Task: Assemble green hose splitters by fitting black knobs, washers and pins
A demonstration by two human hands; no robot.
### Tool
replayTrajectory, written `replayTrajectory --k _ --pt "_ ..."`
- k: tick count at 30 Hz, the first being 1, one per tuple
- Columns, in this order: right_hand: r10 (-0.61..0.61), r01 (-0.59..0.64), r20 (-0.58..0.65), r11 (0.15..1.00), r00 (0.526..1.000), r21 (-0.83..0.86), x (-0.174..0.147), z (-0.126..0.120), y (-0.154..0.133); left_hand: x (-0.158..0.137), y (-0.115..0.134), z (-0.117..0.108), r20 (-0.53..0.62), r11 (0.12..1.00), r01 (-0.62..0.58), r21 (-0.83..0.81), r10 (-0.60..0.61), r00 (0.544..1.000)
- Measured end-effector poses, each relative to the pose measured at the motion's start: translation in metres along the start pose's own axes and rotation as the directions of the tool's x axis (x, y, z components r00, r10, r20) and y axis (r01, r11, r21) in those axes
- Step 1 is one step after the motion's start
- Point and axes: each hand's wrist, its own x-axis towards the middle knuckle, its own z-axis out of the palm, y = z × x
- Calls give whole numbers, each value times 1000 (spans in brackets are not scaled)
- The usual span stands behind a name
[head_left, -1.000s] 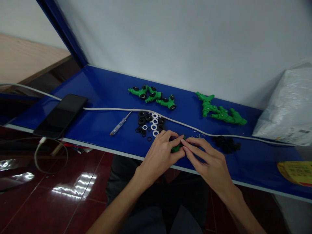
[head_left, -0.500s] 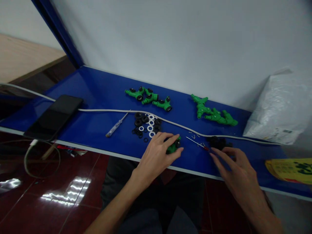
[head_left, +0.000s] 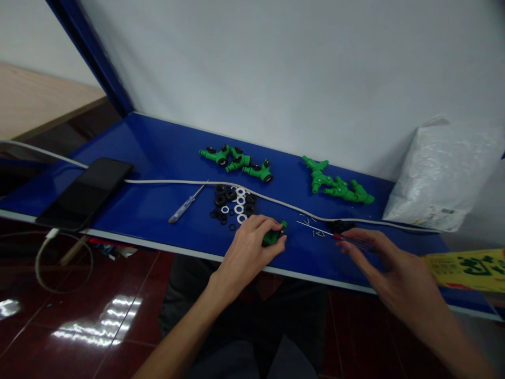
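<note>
Green fitting (head_left: pixel 270 238): near the front edge of the tabletop (head_left: pixel 165 147), held in the left hand (head_left: pixel 249 243), fingers curled round it, seemingly for steadiness. Screwdriver (head_left: pixel 338 237): pinched in the right hand (head_left: pixel 389 258), blade pointing left beside loose screws (head_left: pixel 319 233), presumably gripped thus for control. White washers (head_left: pixel 239 209), black rings (head_left: pixel 220 200): beyond the left hand. Cable (head_left: pixel 276 199): lies across, between hands and farther green fittings (head_left: pixel 345 192).

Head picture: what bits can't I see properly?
All in the head view:
Green fitting: mostly covered by the left hand.
Held screwdriver: handle partly hidden by the right hand.
Yellow packet: cut off by the right edge.
Tiny metal pieces: too small to see any threads.
</note>
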Motion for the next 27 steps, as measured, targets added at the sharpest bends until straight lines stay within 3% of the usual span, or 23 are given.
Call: replayTrajectory --k 4,8,27 --pt "-45 43 8 993 999 113 18 -19 -22 2 1 -1 9 1000 6 -8 -6 1000" --pt "-103 97 31 985 994 145 30 -19 -34 1 1 -2 16 1000 14 -9 -14 1000" --pt "-208 204 28 975 978 92 31 -16 -33 0 0 -1 43 999 35 -30 -33 999"
